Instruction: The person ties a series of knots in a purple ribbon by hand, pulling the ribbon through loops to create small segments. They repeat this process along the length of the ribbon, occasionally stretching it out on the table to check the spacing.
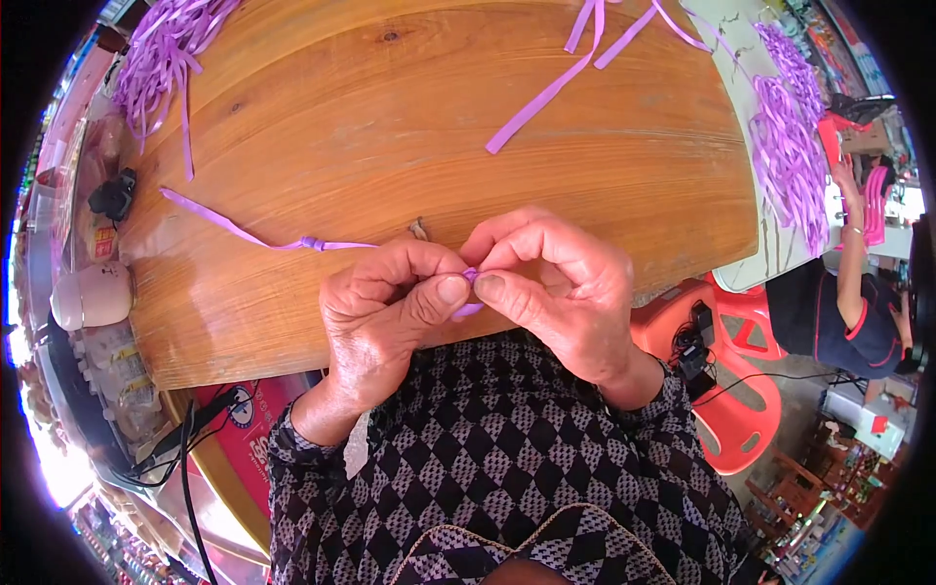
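Note:
A thin purple ribbon (229, 226) lies across the wooden table in front of me, with one knot (312, 243) tied along its length. Its other part runs up into my fingers. My left hand (385, 312) pinches the ribbon between thumb and forefinger. Close against it, my right hand (556, 292) pinches the same ribbon from the other side. A small purple knot or loop (471, 275) shows between the fingertips, and a short piece hangs below them. How the ribbon passes through there is mostly hidden by my thumbs.
A heap of purple ribbons (166, 58) lies at the table's far left. More strips (546, 102) trail over the far edge, and another bundle (792, 161) rests on a white surface at right. A red plastic stool (736, 414) stands right, near a person (843, 302). Clutter lines the left edge.

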`<state>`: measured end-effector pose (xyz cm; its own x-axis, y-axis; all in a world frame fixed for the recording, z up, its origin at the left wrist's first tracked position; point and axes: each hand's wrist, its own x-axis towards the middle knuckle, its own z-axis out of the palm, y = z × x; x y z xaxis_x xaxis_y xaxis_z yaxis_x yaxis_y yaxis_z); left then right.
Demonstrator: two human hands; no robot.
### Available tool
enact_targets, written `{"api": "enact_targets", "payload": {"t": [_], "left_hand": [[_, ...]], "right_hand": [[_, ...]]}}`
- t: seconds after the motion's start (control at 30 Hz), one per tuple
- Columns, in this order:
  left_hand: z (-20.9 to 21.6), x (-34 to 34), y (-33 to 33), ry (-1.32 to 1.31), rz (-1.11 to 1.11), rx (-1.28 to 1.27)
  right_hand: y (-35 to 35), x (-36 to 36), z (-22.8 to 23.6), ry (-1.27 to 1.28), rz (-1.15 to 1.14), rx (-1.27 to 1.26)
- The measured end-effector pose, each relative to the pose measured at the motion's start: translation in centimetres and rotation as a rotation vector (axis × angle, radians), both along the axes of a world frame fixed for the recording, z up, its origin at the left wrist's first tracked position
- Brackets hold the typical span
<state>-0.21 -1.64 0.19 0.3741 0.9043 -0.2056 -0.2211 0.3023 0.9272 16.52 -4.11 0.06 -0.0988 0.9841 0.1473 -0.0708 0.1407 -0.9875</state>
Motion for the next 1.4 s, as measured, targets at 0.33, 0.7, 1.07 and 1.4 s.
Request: {"api": "enact_targets", "payload": {"t": [0.33, 0.7, 1.07, 1.4], "left_hand": [[1.6, -0.3, 0.6, 0.455, 0.069, 0.774], [2.0, -2.3, 0.2, 0.400, 0.185, 0.524], [3.0, -0.7, 1.2, 0.535, -0.171, 0.662], [2.5, -0.2, 0.4, 0.290, -0.129, 0.108]], "right_hand": [[0.3, 0.7, 1.1, 0.276, -0.056, -0.386], [0.4, 1.0, 0.8, 0.000, -0.027, -0.115], [1.1, 0.1, 0.5, -0.255, -0.074, 0.313], [1.1, 1.4, 0.6, -0.450, -0.142, 0.465]]}}
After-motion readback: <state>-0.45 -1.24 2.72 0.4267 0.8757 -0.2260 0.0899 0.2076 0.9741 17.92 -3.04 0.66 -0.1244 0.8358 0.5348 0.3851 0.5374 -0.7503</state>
